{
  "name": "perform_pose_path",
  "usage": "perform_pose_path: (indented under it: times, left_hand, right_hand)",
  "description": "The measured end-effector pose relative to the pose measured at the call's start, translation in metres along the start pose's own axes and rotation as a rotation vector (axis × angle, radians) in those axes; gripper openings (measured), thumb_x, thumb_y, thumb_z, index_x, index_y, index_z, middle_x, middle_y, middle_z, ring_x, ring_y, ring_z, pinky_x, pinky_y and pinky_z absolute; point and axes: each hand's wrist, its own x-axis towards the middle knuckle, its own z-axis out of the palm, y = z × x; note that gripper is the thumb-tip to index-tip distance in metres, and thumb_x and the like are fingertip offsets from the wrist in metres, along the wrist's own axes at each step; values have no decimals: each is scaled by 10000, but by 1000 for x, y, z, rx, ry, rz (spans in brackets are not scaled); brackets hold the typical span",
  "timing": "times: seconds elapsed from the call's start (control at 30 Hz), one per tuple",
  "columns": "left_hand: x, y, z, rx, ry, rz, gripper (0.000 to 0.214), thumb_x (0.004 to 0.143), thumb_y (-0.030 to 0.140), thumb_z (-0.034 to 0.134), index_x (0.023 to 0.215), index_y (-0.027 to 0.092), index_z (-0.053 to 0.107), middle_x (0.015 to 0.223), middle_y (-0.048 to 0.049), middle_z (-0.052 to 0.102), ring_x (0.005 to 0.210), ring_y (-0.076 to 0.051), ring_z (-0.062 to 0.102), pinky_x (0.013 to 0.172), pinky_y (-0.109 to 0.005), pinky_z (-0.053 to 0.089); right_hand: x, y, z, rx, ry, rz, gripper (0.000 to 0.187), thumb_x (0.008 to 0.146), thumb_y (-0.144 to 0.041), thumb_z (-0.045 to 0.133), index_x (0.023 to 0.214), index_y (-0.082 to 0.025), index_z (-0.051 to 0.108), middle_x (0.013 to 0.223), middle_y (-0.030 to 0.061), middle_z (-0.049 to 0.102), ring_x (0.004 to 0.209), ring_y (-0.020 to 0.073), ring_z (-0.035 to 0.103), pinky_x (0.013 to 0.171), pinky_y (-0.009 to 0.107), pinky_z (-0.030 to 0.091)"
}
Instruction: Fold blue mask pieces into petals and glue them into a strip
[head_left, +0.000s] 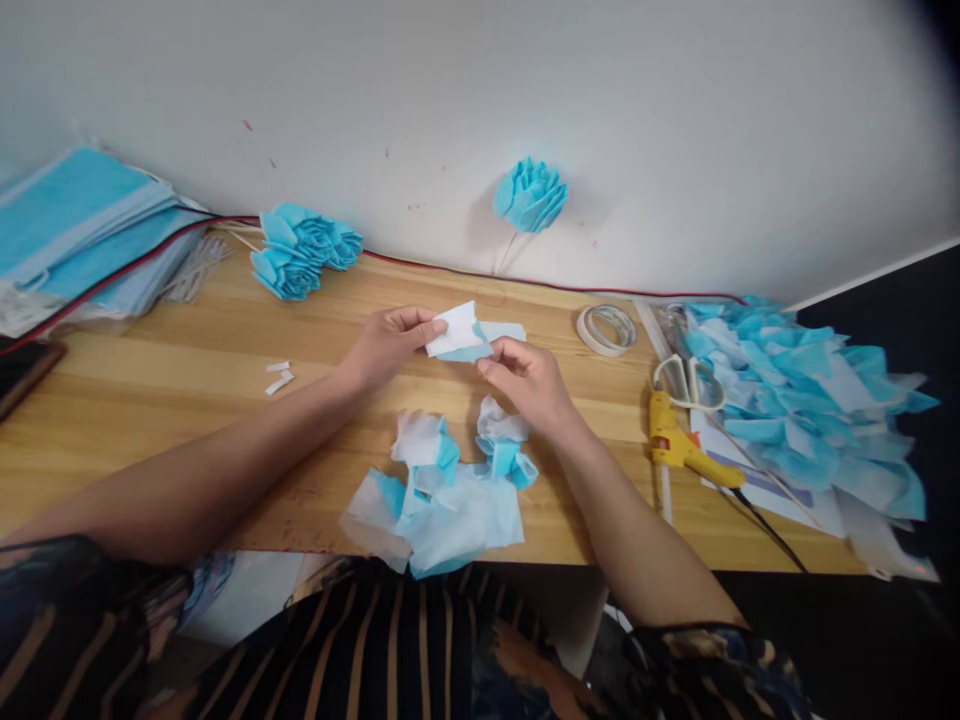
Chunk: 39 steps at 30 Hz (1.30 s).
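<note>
Between my two hands is a small piece of white and blue mask fabric [457, 332], held just over the table. My left hand [395, 340] pinches its left edge between thumb and fingers. The thumb and fingertips of my right hand [527, 378] close on its lower right corner. Behind it, another pale blue piece [504, 331] shows, partly hidden. Nearer to me lie loose cut pieces of blue and white fabric [465, 515], with crumpled bits [504, 440] beside my right wrist.
Folded blue masks [82, 220] lie at the left. Blue fabric flowers [300, 250] rest by the wall, and one flower [531, 195] leans there. To the right are a tape roll [606, 330], scissors [688, 382], a yellow glue gun [679, 440] and a heap of fabric pieces [817, 400].
</note>
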Motion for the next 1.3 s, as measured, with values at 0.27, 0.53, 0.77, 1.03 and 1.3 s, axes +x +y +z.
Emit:
perform_pose_path:
  times: [0.27,0.53,0.77,1.03,1.3]
  left_hand:
    - [-2,8,1,132,3,75,359,672,485,818,697,153,683,668,-3,656,618,-103,535,622,-234,420]
    - [-13,11,6,434,-88,235,248,797,390,672,783,146,717,707,-15,681,629,-113,536,583,-227,381]
    - [-22,9,13,592,-174,363,214,863,340,632,811,157,728,773,-23,717,713,-137,595,671,-246,435]
    - [-16,0,7,105,-244,183,501,988,577,480,1157,151,683,902,-87,742,800,-191,694,747,-307,544]
    - [-23,10,13,375,-325,204,324,875,444,659,731,154,678,733,-21,671,713,-130,584,699,-255,451]
  right_hand:
    - [3,7,-5,-15,-2,-1,146,796,-307,636,848,-194,711,753,-5,700,702,147,616,684,281,474]
    - [3,6,-16,-47,204,-212,352,942,-361,558,1257,-263,683,1139,51,772,1023,208,702,916,390,553]
    - [0,3,0,-370,134,-377,134,894,-283,663,975,-241,760,927,40,772,919,224,684,865,377,519]
    - [7,5,-6,386,247,79,221,793,-440,725,819,-224,683,736,-34,636,656,117,529,623,253,438]
    - [10,10,-2,671,193,226,348,633,-465,865,722,-206,650,688,-50,566,629,92,471,590,226,403]
